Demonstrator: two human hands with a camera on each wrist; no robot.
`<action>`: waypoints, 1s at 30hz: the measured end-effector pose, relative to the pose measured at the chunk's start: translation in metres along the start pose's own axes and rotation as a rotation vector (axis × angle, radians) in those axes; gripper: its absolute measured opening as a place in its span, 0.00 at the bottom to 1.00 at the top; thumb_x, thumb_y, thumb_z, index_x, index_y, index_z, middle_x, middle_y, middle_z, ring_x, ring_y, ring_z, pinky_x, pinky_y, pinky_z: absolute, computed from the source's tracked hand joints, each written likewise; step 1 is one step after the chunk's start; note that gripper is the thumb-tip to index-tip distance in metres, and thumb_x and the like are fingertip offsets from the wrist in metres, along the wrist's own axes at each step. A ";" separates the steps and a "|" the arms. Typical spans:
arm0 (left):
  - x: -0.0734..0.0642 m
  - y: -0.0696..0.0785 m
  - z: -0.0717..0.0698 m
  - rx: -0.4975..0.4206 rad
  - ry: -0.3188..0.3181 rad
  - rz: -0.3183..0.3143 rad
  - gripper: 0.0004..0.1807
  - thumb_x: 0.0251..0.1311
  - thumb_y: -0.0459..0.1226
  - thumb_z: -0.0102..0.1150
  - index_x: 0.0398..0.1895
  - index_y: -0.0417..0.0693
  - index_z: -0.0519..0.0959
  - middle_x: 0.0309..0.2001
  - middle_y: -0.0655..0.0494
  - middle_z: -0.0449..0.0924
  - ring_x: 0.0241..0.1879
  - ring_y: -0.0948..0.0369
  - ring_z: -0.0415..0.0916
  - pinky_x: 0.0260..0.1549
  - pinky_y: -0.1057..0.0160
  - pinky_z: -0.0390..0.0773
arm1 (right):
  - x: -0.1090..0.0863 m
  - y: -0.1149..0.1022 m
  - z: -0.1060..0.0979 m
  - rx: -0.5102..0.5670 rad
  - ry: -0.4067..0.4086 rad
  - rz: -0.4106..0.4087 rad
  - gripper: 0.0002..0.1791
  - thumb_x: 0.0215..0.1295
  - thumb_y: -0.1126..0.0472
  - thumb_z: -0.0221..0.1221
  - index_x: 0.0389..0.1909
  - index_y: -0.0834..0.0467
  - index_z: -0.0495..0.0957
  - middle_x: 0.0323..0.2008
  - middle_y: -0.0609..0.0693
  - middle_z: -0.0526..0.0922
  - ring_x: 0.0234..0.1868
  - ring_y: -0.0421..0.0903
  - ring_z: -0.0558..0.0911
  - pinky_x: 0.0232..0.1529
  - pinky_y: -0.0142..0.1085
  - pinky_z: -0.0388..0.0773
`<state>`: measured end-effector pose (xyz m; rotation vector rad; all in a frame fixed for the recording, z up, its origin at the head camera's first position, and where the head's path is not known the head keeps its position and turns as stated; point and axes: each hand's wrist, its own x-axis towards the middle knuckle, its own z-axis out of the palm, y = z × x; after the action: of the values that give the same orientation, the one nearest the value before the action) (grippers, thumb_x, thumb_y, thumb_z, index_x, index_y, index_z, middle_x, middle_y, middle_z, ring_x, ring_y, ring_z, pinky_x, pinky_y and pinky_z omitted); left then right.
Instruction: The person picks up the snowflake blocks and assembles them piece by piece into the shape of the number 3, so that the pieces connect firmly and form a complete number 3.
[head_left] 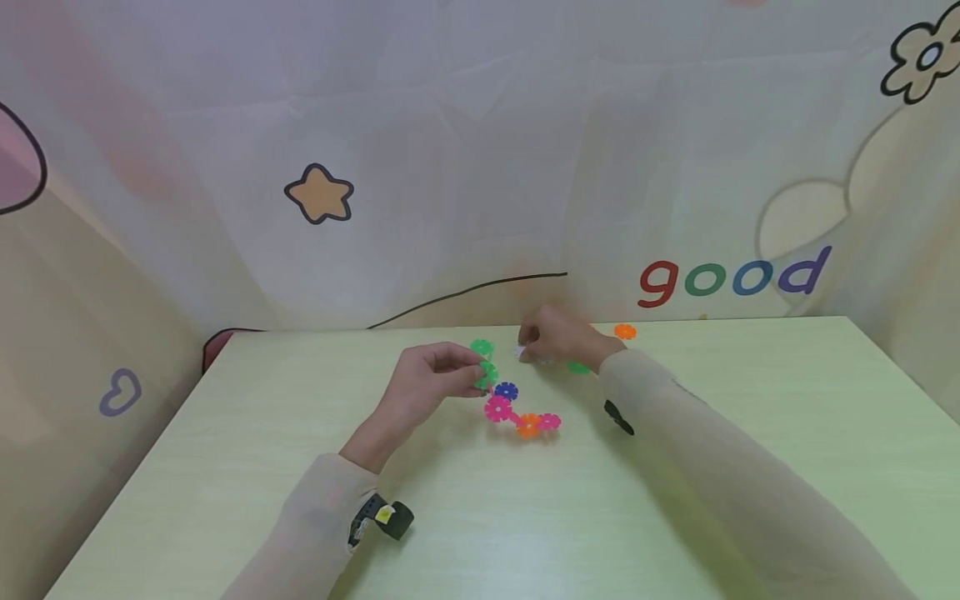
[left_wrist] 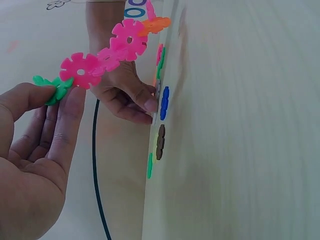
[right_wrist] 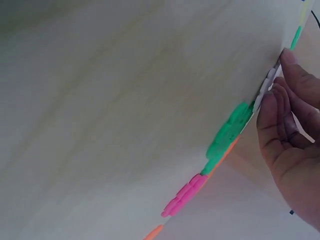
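My left hand (head_left: pixel 433 382) pinches a green snowflake disc (left_wrist: pixel 61 90) between thumb and fingers, at one end of a linked chain. From it run several pink discs (left_wrist: pixel 81 71), with an orange disc (head_left: pixel 528 426) and a further pink disc (head_left: pixel 550 422) at the far end. In the left wrist view the chain is held up above the table. My right hand (head_left: pixel 558 335) reaches to the back of the table, its thumb and fingertips around a white snowflake disc (right_wrist: pixel 265 90) lying low at the tabletop.
Loose discs lie on the pale table (head_left: pixel 225 467): a blue disc (head_left: pixel 507 390), a brown disc (left_wrist: pixel 160 142), a green disc (head_left: pixel 482 347) by the left hand, another green disc (head_left: pixel 579 367) under the right wrist, and an orange disc (head_left: pixel 625 332) near the back edge. A printed curtain (head_left: pixel 465 167) hangs behind.
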<state>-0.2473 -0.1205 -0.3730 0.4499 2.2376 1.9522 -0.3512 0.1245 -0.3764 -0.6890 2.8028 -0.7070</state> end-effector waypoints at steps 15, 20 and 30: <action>-0.001 0.001 0.001 -0.015 -0.005 0.021 0.09 0.71 0.30 0.66 0.50 0.34 0.85 0.43 0.46 0.88 0.40 0.50 0.91 0.56 0.55 0.85 | -0.022 -0.007 0.000 0.207 0.086 0.023 0.09 0.69 0.63 0.72 0.43 0.60 0.81 0.38 0.52 0.85 0.37 0.50 0.83 0.42 0.40 0.85; 0.000 0.001 0.002 -0.008 0.000 0.030 0.09 0.70 0.29 0.66 0.51 0.34 0.85 0.43 0.46 0.89 0.39 0.51 0.91 0.55 0.56 0.85 | -0.041 -0.017 -0.004 0.434 0.181 -0.009 0.08 0.72 0.64 0.68 0.46 0.61 0.81 0.40 0.54 0.87 0.41 0.56 0.88 0.49 0.49 0.88; 0.001 -0.001 0.002 0.006 0.019 0.050 0.10 0.70 0.28 0.66 0.51 0.35 0.85 0.42 0.45 0.89 0.39 0.52 0.90 0.53 0.55 0.86 | -0.065 -0.027 -0.006 0.603 0.316 -0.119 0.10 0.72 0.65 0.68 0.50 0.64 0.83 0.42 0.57 0.88 0.43 0.56 0.90 0.54 0.60 0.85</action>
<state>-0.2474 -0.1183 -0.3740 0.4945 2.2654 1.9821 -0.2848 0.1368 -0.3544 -0.6658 2.5751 -1.7128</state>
